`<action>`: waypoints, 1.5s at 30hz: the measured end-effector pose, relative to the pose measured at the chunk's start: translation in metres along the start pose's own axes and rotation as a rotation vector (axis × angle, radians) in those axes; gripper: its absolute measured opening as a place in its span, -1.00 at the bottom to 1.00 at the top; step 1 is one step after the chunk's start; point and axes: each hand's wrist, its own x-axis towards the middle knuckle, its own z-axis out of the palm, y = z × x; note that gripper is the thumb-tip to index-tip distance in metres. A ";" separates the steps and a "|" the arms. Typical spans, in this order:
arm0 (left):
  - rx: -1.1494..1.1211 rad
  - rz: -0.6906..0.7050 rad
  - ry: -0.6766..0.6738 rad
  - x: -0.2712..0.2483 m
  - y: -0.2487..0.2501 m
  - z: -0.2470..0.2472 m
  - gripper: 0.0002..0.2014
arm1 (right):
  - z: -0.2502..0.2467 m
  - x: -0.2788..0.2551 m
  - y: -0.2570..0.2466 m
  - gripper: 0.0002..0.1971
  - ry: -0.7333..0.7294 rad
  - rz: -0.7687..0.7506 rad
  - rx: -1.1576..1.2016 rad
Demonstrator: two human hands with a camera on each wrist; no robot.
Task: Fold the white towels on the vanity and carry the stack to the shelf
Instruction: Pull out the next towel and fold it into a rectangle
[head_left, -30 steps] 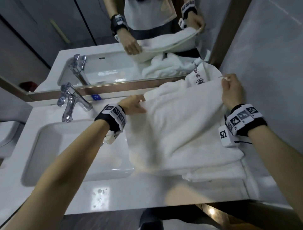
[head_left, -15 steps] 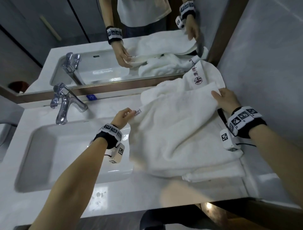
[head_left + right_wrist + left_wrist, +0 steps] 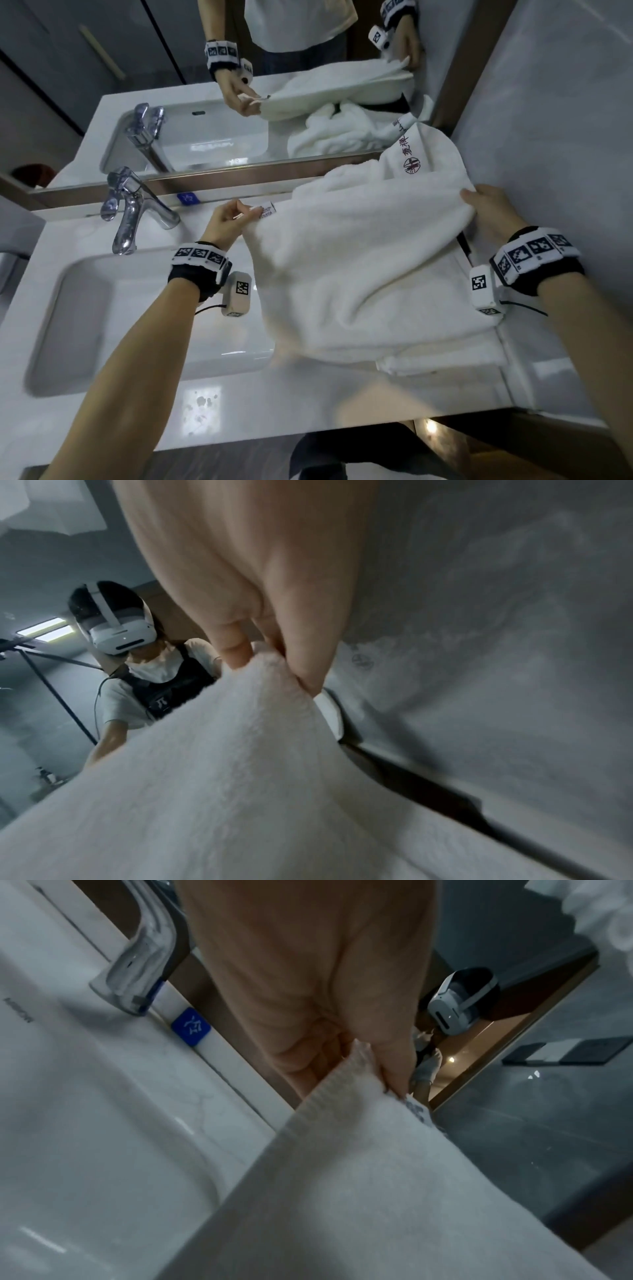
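Observation:
A white towel (image 3: 363, 260) hangs stretched between both hands above the right side of the vanity (image 3: 239, 404). My left hand (image 3: 229, 222) pinches its left corner beside a small printed label (image 3: 266, 209); the left wrist view shows thumb and fingers clamped on the hem of the towel (image 3: 342, 1150). My right hand (image 3: 489, 209) grips the right corner by the wall, fingers closed on the towel (image 3: 240, 737). Under it lies a folded white towel (image 3: 442, 356). Behind, a crumpled towel with a dark red logo (image 3: 421, 154) leans against the mirror.
The sink basin (image 3: 113, 308) and chrome faucet (image 3: 130, 209) take up the counter's left half. The mirror (image 3: 212, 113) runs along the back, and the grey wall (image 3: 548, 137) stands close on the right. The counter's front edge is near my body.
Both hands have lowered the towel's upper edge toward me and pulled it wider; my left hand moved left, away from the cloth's middle, still pinching the corner.

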 end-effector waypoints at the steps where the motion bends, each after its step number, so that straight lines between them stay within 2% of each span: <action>1: 0.017 -0.012 0.011 -0.001 -0.002 0.002 -0.70 | 0.003 0.001 0.001 -0.77 0.013 0.012 -0.016; 4: 0.047 -0.093 0.080 -0.002 -0.013 0.016 -0.74 | 0.011 0.004 0.005 -0.76 0.033 0.024 -0.123; 7: -0.007 -0.275 0.192 0.001 -0.028 0.028 -0.74 | 0.017 0.012 0.010 -0.84 -0.024 0.073 -0.227; 8: -0.002 -0.344 0.188 0.001 -0.034 0.030 -0.70 | 0.019 0.015 0.010 -0.89 -0.049 0.076 -0.253; 12: 0.144 -0.511 0.050 -0.005 -0.043 0.037 -0.63 | 0.026 0.024 0.005 -0.67 -0.091 0.106 -0.217; 14: 0.237 -0.498 0.039 -0.008 -0.046 0.041 -0.66 | 0.028 0.025 0.003 -0.52 -0.117 0.149 -0.220; 17: 0.192 -0.390 0.078 -0.010 -0.046 0.043 -0.78 | 0.026 0.027 0.002 -0.52 -0.124 0.067 -0.283; 21: 0.032 -0.246 0.158 -0.010 -0.034 0.039 -0.82 | 0.023 0.030 0.000 -0.55 0.055 -0.087 -0.349; 23: -0.037 -0.186 0.204 -0.007 -0.023 0.041 -0.82 | 0.026 0.032 -0.005 -0.53 0.131 -0.114 -0.366; 25: -0.126 -0.155 0.232 -0.002 -0.012 0.045 -0.94 | 0.032 0.035 -0.014 -0.50 0.212 -0.135 -0.375; 27: -0.155 -0.143 0.238 0.004 -0.006 0.048 -0.95 | 0.035 0.040 -0.023 -0.45 0.256 -0.151 -0.412; 34: -0.085 -0.235 0.251 0.020 -0.018 0.054 -0.93 | 0.039 0.059 -0.033 -0.35 0.304 -0.083 -0.487; 38: 0.007 -0.330 0.282 0.022 -0.023 0.061 -0.85 | 0.042 0.063 -0.028 -0.38 0.219 -0.042 -0.498; 40: 0.046 -0.401 0.248 0.018 -0.026 0.065 -0.72 | 0.043 0.063 -0.023 -0.41 0.123 -0.027 -0.494; 43: 0.179 -0.506 0.131 0.005 -0.033 0.067 -0.36 | 0.041 0.057 -0.012 -0.37 0.005 0.111 -0.463; 45: 0.154 -0.502 0.089 0.000 -0.039 0.065 -0.33 | 0.038 0.050 -0.002 -0.32 -0.035 0.202 -0.409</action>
